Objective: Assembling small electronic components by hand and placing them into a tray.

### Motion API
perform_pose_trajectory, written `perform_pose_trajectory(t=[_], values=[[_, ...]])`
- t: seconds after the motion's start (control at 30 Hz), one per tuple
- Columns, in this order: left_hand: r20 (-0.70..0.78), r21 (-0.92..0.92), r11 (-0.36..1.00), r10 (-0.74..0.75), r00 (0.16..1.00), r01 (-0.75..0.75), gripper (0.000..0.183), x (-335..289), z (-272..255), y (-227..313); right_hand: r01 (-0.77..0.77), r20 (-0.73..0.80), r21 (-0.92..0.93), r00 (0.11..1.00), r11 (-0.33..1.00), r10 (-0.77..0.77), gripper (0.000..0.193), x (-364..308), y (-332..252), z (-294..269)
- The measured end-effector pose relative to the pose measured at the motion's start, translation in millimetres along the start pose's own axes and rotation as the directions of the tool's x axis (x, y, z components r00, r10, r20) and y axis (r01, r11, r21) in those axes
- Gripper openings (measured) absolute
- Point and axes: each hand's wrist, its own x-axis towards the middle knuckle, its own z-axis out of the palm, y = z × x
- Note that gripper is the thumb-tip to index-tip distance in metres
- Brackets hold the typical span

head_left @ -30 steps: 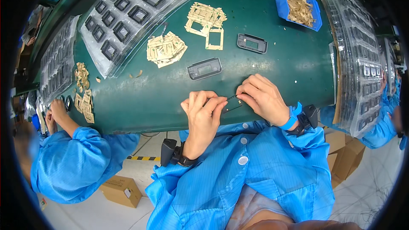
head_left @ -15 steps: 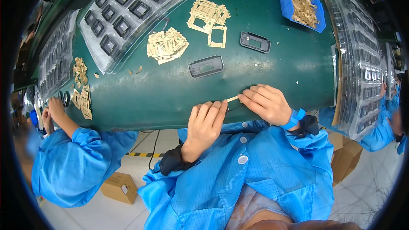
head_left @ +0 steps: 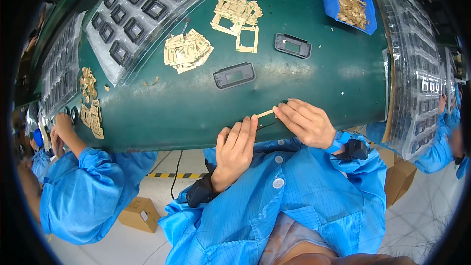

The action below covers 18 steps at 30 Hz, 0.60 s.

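Near the front edge of the green table, my left hand (head_left: 235, 151) and my right hand (head_left: 306, 123) pinch opposite ends of a narrow beige adhesive strip (head_left: 265, 113). The strip stretches between my fingertips. Just below it shows a thin dark edge (head_left: 267, 124), mostly hidden by my fingers; I cannot tell what it belongs to. Beyond my hands lies a dark grey plastic housing (head_left: 221, 79) with a rectangular window. A second, similar housing (head_left: 280, 42) rests farther right. Two piles of beige adhesive frames, a nearer pile (head_left: 186, 51) and a farther pile (head_left: 234, 11), lie behind.
A blue bin (head_left: 329, 1) of brown paper scraps stands far right. Clear trays (head_left: 147, 22) of black frames lie far left; stacked trays (head_left: 414, 73) stand right. A co-worker in a blue sleeve (head_left: 91, 186) works at left, beside scraps (head_left: 88, 86) and beige pieces (head_left: 92, 118).
The whole view has shifted slightly, so the table items sit a little farther left. Both hands keep their pinch on the strip, and slightly more of it shows between them.
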Motion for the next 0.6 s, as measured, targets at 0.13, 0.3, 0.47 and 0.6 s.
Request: perform_pose_trajectory(t=[0.13, 0.3, 0.47, 0.6], values=[[0.002, 0.015, 1.000, 0.013, 1.000, -0.013, 0.043, -2, 1, -1, -0.003, -0.020, -0.004, 1.000, 1.000, 0.003, 0.043, 0, -1, -1], [-0.069, -0.175, 0.981, -0.099, 0.993, 0.086, 0.042, 0, 0, -2, -0.020, -0.052, 0.002, 0.998, 1.000, 0.020, 0.042, -1, -2, 0], [-0.043, -0.320, 0.930, -0.204, 0.978, 0.180, 0.038, 17, -11, 3, -0.164, -0.121, 0.238, 0.973, 0.957, 0.196, 0.038, -8, 3, 7], [-0.090, -0.297, 0.951, -0.113, 0.989, 0.081, 0.028, 34, -6, 14, -0.216, -0.175, 0.294, 0.946, 0.931, 0.274, 0.036, -7, 2, 7]])
